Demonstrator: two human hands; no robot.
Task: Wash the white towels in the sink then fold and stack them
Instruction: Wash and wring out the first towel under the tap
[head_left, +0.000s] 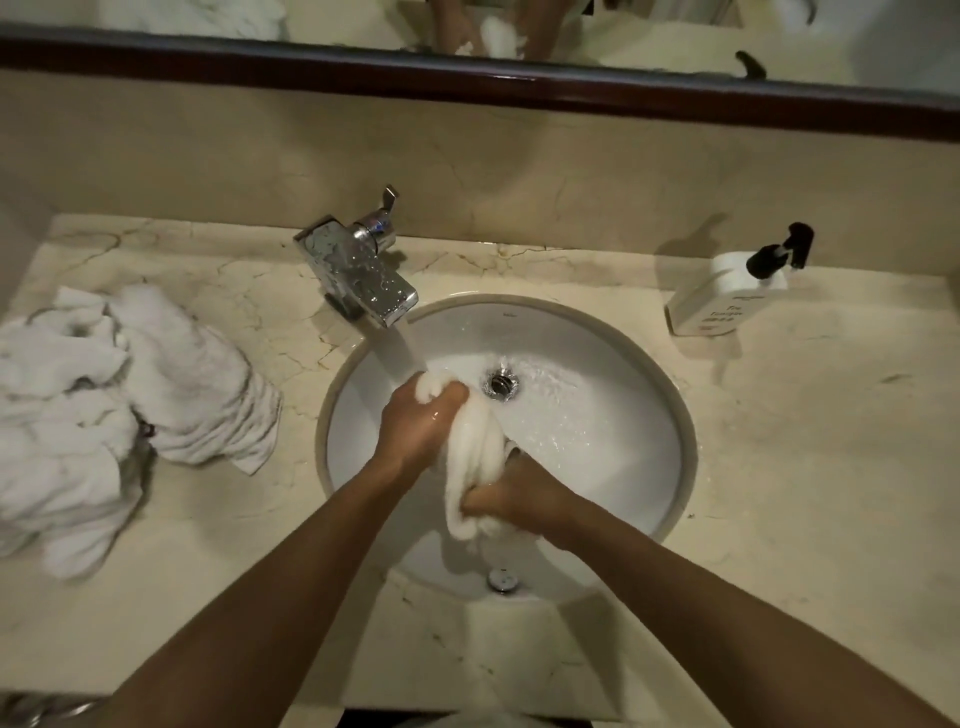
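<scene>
A wet white towel (475, 447) is bunched into a rope over the round white sink (623, 364). My left hand (421, 423) grips its upper end right under the running water. My right hand (511, 491) grips its lower part, nearer to me. Water pours from the chrome faucet (358, 275) onto the towel's top and swirls round the drain (501, 384). A pile of crumpled white towels (119, 410) lies on the marble counter (805, 467) to the left of the sink.
A white pump bottle with a black head (727, 296) stands on the counter at the back right. A mirror with a dark frame (519, 83) runs along the wall above. The overflow hole (503, 579) sits at the sink's near wall.
</scene>
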